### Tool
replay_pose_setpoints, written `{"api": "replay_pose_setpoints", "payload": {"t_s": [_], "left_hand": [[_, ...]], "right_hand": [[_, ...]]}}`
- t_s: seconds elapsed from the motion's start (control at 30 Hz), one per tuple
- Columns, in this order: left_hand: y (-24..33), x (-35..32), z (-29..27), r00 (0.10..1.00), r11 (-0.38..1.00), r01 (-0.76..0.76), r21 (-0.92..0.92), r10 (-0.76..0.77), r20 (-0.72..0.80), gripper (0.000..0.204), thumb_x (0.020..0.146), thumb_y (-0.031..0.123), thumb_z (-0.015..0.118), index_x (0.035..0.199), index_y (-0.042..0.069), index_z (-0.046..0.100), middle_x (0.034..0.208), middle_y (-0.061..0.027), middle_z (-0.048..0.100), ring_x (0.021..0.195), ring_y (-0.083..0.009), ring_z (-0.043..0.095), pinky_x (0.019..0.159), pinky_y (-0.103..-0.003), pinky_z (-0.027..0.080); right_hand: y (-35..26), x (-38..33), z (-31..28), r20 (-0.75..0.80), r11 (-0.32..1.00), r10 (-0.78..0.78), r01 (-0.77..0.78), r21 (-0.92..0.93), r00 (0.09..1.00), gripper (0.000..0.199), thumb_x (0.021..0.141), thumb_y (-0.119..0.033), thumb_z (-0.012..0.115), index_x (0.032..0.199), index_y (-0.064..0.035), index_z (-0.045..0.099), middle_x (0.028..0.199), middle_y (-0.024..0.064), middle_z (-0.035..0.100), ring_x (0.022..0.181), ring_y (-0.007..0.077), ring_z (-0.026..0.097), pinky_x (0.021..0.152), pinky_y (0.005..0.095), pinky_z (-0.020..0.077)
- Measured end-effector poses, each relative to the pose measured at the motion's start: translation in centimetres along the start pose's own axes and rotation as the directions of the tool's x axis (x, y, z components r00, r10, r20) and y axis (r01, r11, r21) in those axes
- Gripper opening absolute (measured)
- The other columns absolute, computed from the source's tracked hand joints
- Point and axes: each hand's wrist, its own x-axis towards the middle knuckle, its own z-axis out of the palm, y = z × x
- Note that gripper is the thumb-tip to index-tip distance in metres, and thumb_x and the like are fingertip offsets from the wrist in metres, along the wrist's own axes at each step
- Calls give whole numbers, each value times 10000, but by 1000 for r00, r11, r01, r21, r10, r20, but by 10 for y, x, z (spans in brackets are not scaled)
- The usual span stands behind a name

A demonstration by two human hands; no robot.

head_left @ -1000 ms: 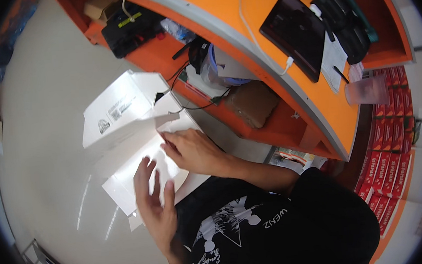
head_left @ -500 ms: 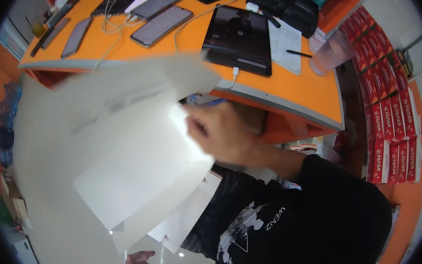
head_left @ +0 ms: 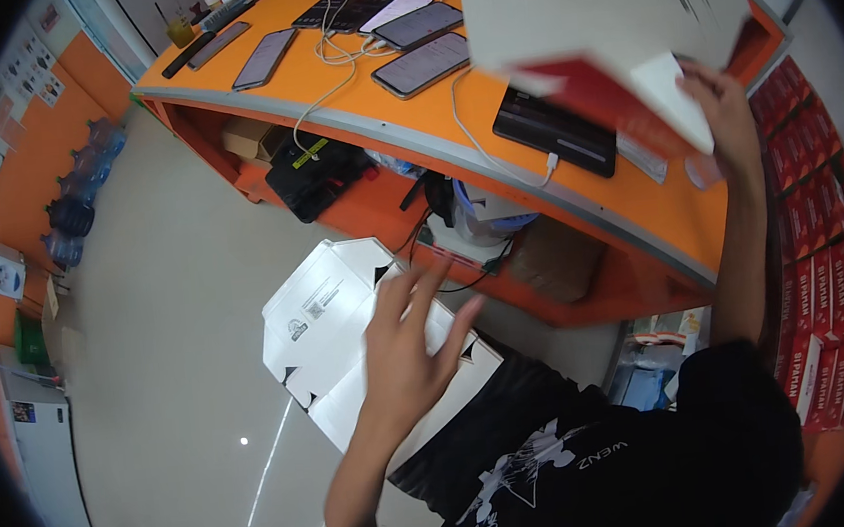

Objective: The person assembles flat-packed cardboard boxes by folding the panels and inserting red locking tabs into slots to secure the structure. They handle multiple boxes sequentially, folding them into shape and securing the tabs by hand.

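Note:
My right hand (head_left: 725, 111) is raised at the upper right, its fingers closed on the edge of a large flat cardboard box blank (head_left: 581, 19). That blank is white on one side, and a red face shows along its lower part. Across my lap lies another white box blank (head_left: 331, 312), unfolded, with creased flaps, small slots and black print. My left hand (head_left: 405, 350) is over this lap blank, its fingers spread and nothing gripped in them; whether it touches the cardboard I cannot tell.
An orange desk (head_left: 347, 99) carries several phones (head_left: 422, 65), white cables and a black tablet (head_left: 556, 131). Under it are a black case (head_left: 309, 178) and a bucket (head_left: 488, 218). Red boxes (head_left: 817, 299) are stacked at the right; blue water jugs (head_left: 84, 183) stand along the left wall.
The blank in my right hand has gone from in front of me up to the upper right, over the desk. My left hand has risen from the lower edge to the lap blank. The view has shifted.

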Motion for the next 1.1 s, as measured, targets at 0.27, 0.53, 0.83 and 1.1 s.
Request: {"api": "replay_pose_setpoints", "payload": {"t_s": [0.27, 0.53, 0.83, 1.1], "left_hand": [[42, 148, 145, 978, 966, -147, 212, 173, -113, 1260, 701, 598, 895, 1627, 38, 250, 1564, -425, 240, 1471, -609, 217, 1140, -709, 282], [59, 187, 198, 935, 853, -315, 416, 354, -18, 1105, 702, 469, 838, 1626, 136, 330, 1653, -396, 106, 1553, -587, 38, 1105, -855, 54], [1, 221, 185, 946, 826, -210, 522, 307, -105, 1017, 798, 438, 740, 1635, 85, 283, 1643, -306, 210, 1560, -501, 115, 1090, -866, 74], [-28, 235, 190, 925, 841, -249, 481, 353, -138, 940, 826, 481, 757, 1559, 26, 383, 1595, -336, 284, 1537, -532, 163, 1108, -861, 67]], "right_hand": [[48, 61, -4, -101, 968, 43, -17, 249, 994, 336, 982, -158, 668, 1205, 89, 711, 970, 87, 761, 815, 119, 712, 750, 242, 548], [52, 53, -3, -144, 951, 46, 0, 309, 989, 305, 1005, -143, 657, 1183, 101, 698, 982, 97, 759, 771, 93, 718, 712, 208, 561], [61, 53, -13, -126, 993, 97, -89, 73, 987, 257, 994, -135, 634, 1079, 88, 729, 892, 86, 752, 696, 67, 672, 641, 191, 503], [60, 49, -14, -32, 972, 159, -162, -171, 987, 189, 917, -71, 626, 979, 80, 721, 813, 41, 709, 704, 82, 628, 645, 258, 477]]}}
